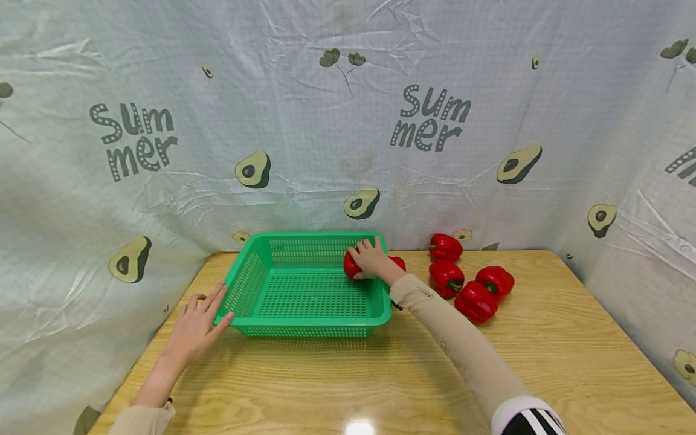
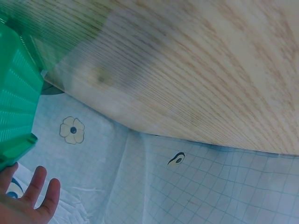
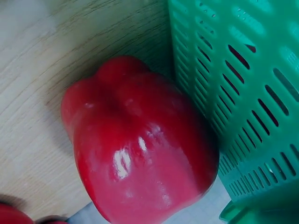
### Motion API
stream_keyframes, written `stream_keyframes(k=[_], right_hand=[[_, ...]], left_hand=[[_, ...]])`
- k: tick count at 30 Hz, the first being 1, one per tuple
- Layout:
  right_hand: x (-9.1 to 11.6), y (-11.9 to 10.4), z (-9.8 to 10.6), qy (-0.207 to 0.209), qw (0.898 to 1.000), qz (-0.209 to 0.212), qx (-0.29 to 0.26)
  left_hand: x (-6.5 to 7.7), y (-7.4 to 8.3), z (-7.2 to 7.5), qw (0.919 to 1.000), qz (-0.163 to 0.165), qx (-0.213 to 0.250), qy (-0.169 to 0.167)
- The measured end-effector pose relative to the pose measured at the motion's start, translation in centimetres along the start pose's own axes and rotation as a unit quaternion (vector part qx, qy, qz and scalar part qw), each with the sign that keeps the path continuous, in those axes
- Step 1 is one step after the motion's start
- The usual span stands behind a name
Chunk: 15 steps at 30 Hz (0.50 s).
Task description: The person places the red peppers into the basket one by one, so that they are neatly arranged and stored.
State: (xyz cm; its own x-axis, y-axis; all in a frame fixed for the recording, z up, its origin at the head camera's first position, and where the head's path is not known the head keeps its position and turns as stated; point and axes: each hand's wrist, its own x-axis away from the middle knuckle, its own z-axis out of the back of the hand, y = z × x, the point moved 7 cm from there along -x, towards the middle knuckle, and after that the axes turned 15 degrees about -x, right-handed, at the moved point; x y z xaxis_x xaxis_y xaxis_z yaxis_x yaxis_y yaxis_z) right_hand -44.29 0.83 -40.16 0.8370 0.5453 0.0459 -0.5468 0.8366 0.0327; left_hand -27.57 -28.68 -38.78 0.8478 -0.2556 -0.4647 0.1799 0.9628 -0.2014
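Observation:
A green slotted plastic basket (image 1: 315, 331) stands on the wooden table near its back edge. My left hand (image 1: 194, 329) rests with straight, spread fingers at the basket's left front corner; its fingertips also show beside the rim in the left wrist view. Inside the basket, by the right wall, my right hand (image 1: 372, 258) grips a red bell pepper (image 1: 350, 267) from above. Another red bell pepper (image 3: 140, 144) lies on the table just outside that right wall, partly hidden by my right wrist in the head view.
Several more red bell peppers lie to the right of the basket, including one at the back (image 1: 446, 247) and one in front (image 1: 476, 302). A printed white sheet (image 1: 304, 139) hangs behind the wooden table (image 1: 304, 386) and along its sides.

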Motion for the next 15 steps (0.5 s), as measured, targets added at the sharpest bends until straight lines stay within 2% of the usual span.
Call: stream_keyframes(k=[15], right_hand=[[0.31,0.47,0.29,-0.018,0.999,-0.021,-0.041]], left_hand=[[-0.07,-0.04,-0.1,1.0,0.002,0.008,-0.005]])
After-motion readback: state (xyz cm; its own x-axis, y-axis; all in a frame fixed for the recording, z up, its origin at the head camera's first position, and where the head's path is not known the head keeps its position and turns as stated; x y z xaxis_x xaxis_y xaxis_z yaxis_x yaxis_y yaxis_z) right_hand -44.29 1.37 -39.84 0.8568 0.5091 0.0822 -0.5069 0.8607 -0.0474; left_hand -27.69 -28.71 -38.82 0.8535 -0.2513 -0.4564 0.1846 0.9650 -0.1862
